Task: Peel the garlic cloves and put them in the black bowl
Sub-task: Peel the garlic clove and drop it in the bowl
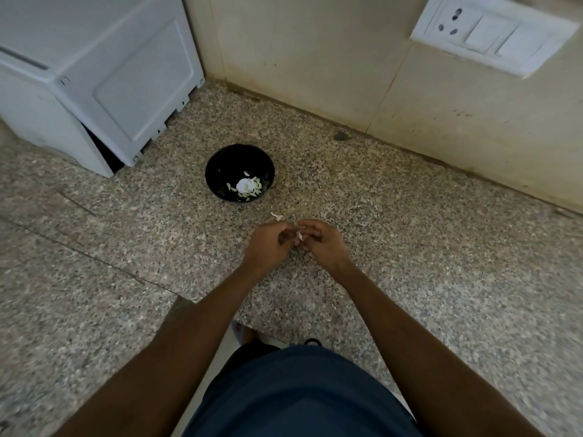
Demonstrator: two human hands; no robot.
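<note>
A garlic clove (300, 236), small and white, is pinched between the two hands just below the centre of the frame, with a pale flap of skin hanging at the point where the fingertips meet. The clove is too small and too covered to give its long axis; only that white sliver shows. The left hand (267, 244) and the right hand (321, 241) both curl their fingers round the clove from opposite sides, thumbs turned inward, so each grip is closed on it and neither is free.

The bowl (220, 159) stands on the counter (410, 216) up and to the left of the grip, near but clearly apart from it, and further from the person. Inside it lie peeled cloves (247, 186), gathered toward the near right of its floor. The left hand is slightly the nearer to the bowl; a drop would probably call for a short reach forward and leftward.

A scrap of peel (277, 216) lies on the counter between the bowl and the hands, just above the left knuckles. A white appliance (94, 74) fills the upper left, and a wall socket (492, 33) sits at the upper right.
</note>
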